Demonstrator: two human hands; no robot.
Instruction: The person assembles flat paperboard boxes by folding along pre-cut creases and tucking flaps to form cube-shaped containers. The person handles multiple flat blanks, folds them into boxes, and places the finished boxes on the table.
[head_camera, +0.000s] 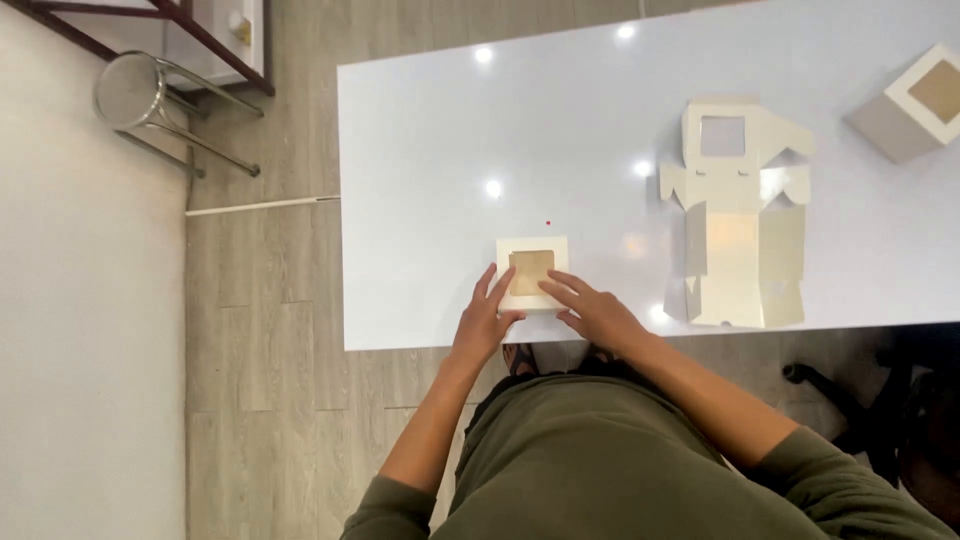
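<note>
Cream box (532, 270) under both flat hands (545, 318)

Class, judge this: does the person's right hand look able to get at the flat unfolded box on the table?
Probably yes: the right hand rests on the small box, and bare table lies between it and the flat unfolded box.

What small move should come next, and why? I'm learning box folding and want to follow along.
Probably press the lid down evenly. Both hands, the left hand and the right hand, already rest on the small window box near the table edge, so it looks folded. The flat box blank lies untouched to the right.
</note>
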